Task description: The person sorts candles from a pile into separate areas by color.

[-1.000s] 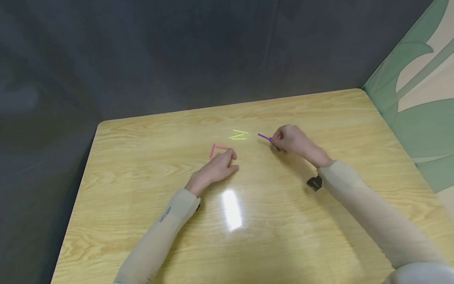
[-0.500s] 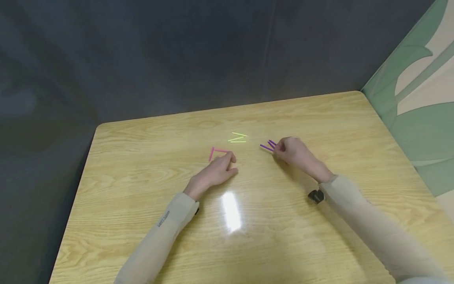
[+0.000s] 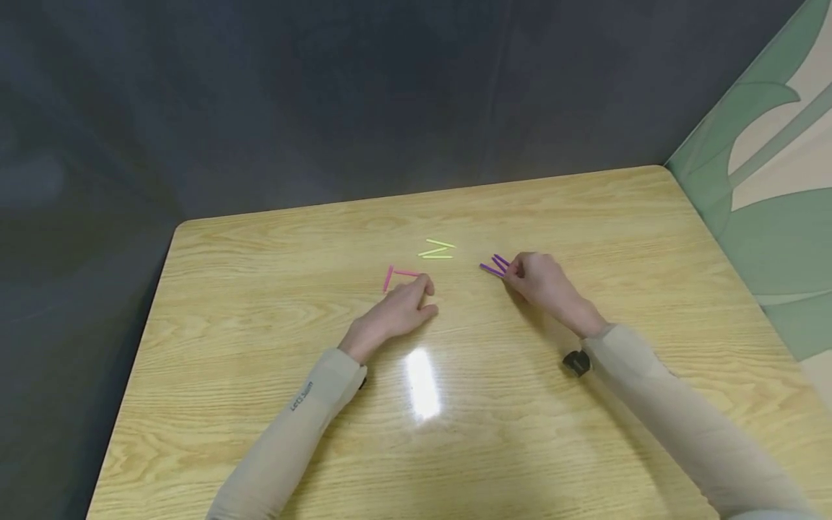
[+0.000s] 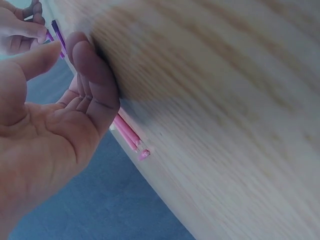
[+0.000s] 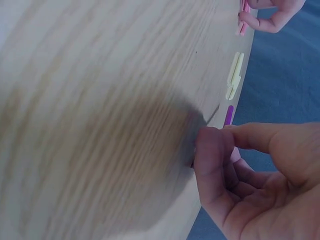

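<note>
Purple sticks (image 3: 492,270) fan out to the left from the fingertips of my right hand (image 3: 542,282), with their right ends hidden under it. Thumb and index finger of that hand meet in a pinch at those ends; in the right wrist view one purple stick (image 5: 229,115) shows just past the thumb. My left hand (image 3: 398,309) rests on the table, fingers loosely bent and thumb apart. Close to its fingertips lie two pink sticks, one slanted upright (image 3: 388,279) and one lying crosswise (image 3: 406,273). The left wrist view shows pink sticks (image 4: 127,132) behind the fingers.
Several yellow-green sticks (image 3: 437,249) lie in a zigzag between and beyond the hands. The wooden table (image 3: 260,289) has a bright glare spot near its middle. A dark curtain (image 3: 390,94) hangs behind the far edge, and a leaf-patterned surface (image 3: 773,180) stands at the right.
My right hand has moved slightly nearer to me with the purple sticks, which now spread in a fan at its fingertips. The left hand, pink sticks and yellow-green sticks stay put.
</note>
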{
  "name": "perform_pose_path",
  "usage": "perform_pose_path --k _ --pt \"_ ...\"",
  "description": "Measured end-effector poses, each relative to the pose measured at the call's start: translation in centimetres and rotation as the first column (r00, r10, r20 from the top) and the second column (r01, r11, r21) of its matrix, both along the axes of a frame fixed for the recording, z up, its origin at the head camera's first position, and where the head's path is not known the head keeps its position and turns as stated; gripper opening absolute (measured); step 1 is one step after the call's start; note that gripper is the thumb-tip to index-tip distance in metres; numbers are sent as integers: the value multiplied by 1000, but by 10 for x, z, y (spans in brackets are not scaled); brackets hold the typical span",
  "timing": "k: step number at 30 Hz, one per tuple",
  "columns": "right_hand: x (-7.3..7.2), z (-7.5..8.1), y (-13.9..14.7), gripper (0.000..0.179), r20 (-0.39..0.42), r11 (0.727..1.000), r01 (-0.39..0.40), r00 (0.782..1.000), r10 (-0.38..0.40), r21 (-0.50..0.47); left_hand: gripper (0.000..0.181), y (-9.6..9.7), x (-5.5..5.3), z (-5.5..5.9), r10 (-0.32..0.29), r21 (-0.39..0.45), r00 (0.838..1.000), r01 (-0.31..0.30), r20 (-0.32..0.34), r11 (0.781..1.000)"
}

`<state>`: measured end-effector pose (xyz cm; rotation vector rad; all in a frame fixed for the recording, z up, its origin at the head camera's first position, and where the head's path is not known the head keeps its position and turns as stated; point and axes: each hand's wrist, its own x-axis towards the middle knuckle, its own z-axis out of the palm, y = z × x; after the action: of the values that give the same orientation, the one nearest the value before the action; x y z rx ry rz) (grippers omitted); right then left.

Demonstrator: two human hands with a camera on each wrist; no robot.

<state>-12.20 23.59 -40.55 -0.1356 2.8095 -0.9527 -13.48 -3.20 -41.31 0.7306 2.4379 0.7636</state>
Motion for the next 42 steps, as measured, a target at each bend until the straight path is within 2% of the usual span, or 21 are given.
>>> perform_pose_path --k 6,17,26,31,42 --pt "-3 -1 2 10 -32 999 9 999 -8 34 32 1 0 0 -5 6 1000 5 -6 1000" --pt "-7 -1 0 11 40 998 27 999 -29 48 32 1 0 2 6 -22 1000 -6 7 1000" --pt "-6 -3 -3 9 23 997 -9 1000 7 73 33 0 0 2 8 -10 1000 -8 12 1000" --pt "-4 -4 -5 9 47 997 -1 999 -2 74 34 0 0 3 5 -7 1000 -5 24 1000" --pt "-4 -5 -5 10 4 996 -7 1000 7 87 33 0 1 4 11 -7 1000 -11 22 1000"
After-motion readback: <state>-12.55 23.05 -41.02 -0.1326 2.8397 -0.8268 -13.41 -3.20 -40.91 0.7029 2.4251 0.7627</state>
